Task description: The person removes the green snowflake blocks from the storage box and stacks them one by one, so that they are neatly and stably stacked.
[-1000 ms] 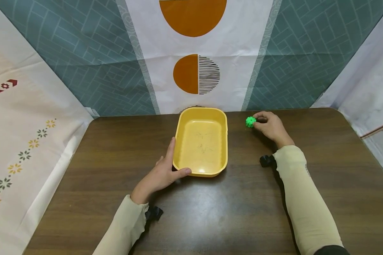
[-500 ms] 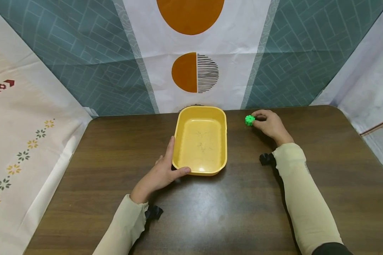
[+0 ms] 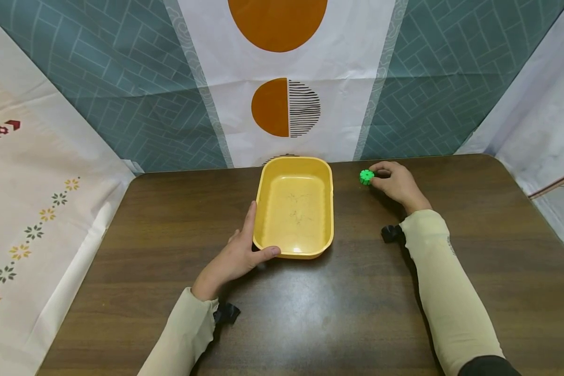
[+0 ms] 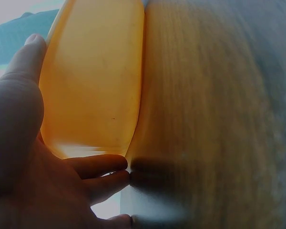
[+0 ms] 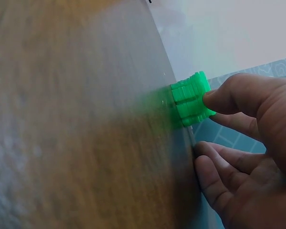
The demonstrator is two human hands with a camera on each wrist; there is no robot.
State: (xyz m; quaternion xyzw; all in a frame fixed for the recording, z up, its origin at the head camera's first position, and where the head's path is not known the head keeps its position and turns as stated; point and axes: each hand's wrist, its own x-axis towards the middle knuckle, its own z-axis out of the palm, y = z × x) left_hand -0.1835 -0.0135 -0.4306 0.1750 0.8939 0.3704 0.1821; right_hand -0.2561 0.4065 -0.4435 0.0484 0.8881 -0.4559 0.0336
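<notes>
A yellow plastic basin (image 3: 293, 209) stands on the table, bare inside apart from small dark marks on its floor. My left hand (image 3: 232, 256) touches its near left corner. The thumb lies along the near rim, while straight fingers rest against the left wall; in the left wrist view the fingertips (image 4: 119, 162) are beside the basin's side. To the right, my right hand (image 3: 397, 185) pinches a small stack of green flower-shaped discs (image 5: 190, 99) between thumb and finger. This stack is upright on the table near the far edge. The other right fingers are bent loosely.
The brown wooden table (image 3: 282, 324) reaches to a patterned cloth backdrop (image 3: 169, 115) right behind the basin. A white cloth with printed flowers (image 3: 51, 198) hangs at the left, and pale fabric (image 3: 545, 146) at the right.
Both hands, the basin and the green stack hold nearly the same places. The whole head view has shifted only slightly.
</notes>
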